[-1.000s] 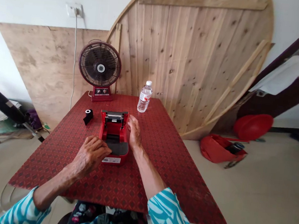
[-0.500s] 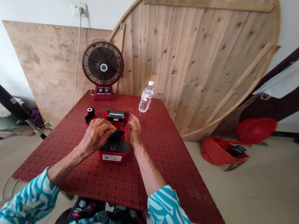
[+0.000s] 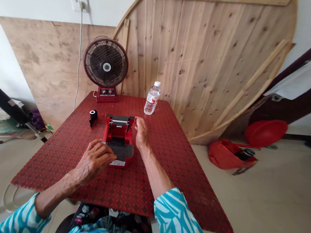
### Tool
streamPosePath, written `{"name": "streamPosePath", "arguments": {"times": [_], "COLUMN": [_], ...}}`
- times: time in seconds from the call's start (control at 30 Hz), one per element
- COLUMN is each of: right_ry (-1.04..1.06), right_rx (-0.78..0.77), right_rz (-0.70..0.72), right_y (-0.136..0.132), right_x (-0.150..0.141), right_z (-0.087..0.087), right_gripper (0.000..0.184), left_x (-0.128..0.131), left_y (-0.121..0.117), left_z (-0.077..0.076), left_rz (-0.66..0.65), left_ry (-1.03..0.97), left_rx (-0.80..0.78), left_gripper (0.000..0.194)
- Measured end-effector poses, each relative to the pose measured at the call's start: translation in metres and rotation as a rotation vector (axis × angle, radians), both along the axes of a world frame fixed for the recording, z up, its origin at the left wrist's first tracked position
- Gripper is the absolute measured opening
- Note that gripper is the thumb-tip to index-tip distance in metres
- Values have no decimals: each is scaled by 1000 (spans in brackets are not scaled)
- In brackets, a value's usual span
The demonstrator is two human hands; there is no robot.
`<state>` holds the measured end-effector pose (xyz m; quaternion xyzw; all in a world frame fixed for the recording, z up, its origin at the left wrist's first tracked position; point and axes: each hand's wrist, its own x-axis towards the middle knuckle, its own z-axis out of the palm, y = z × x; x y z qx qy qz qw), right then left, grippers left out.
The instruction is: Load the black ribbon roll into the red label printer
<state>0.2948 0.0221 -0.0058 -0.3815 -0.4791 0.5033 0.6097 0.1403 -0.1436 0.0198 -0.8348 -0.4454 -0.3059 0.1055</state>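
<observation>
A small red label printer (image 3: pixel 128 162) with a dark front panel stands on the table, its lid (image 3: pixel 120 119) raised at the back. A black paper strip (image 3: pixel 124 151) runs out of the inner bay and lies over the front panel. My left hand (image 3: pixel 95 160) pinches the strip's front end near the printer's front left. My right hand (image 3: pixel 142 133) is at the printer's right side, thumb and fingers closed at the edge of the raised lid. To the left lies a black paper roll (image 3: pixel 93 118) with a white core and a loose end.
A water bottle (image 3: pixel 152 99) stands at the back of the red patterned table (image 3: pixel 167 162). A dark red fan (image 3: pixel 106 67) is at the back left. On the floor to the right are a red bag (image 3: pixel 219 154) and a red basin (image 3: pixel 266 132).
My left hand has moved down and toward me, drawing the black strip out over the printer's front panel. The right hand stays at the lid.
</observation>
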Motion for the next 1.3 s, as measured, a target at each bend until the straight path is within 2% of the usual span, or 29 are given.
{"name": "streamPosePath", "arguments": {"times": [0.17, 0.27, 0.4, 0.5, 0.67, 0.8, 0.93, 1.03, 1.17, 1.23, 1.3], "right_ry": [-66, -79, -59, -26, 87, 125, 61, 29, 47, 65, 88], "right_rx": [56, 93, 49, 35, -40, -119, -46, -17, -28, -51, -74], "right_rz": [-18, -44, -37, -18, 14, 70, 78, 70, 39, 21, 11], "right_y": [-18, -38, -58, -60, -58, -59, -58, -58, -61, -64, -67], "right_x": [7, 12, 17, 16, 12, 12, 15, 15, 12, 9, 6], "right_z": [-1, -12, -30, -34, -33, -34, -38, -39, -42, -47, -53], "right_gripper": [30, 25, 18, 17, 23, 32, 31, 30, 36, 39, 42], "left_x": [-1, 0, -1, -7, -25, -32, -33, -32, -24, -19, -16], "left_y": [-3, -5, -7, -4, 12, 19, 19, 20, 20, 20, 21], "left_z": [-3, -5, -8, -10, -16, -26, -33, -35, -41, -43, -43], "left_rz": [10, 2, -12, -4, 187, 199, 192, 170, 129, 91, 45], "left_ry": [8, -15, -34, -104, -203, -175, -239, -450, -1010, -1274, -1418], "left_rx": [13, 37, 70, 58, -30, -93, -114, -241, -472, -589, -717], "left_gripper": [19, 17, 18, 13, 42, 47, 45, 44, 45, 53, 59]}}
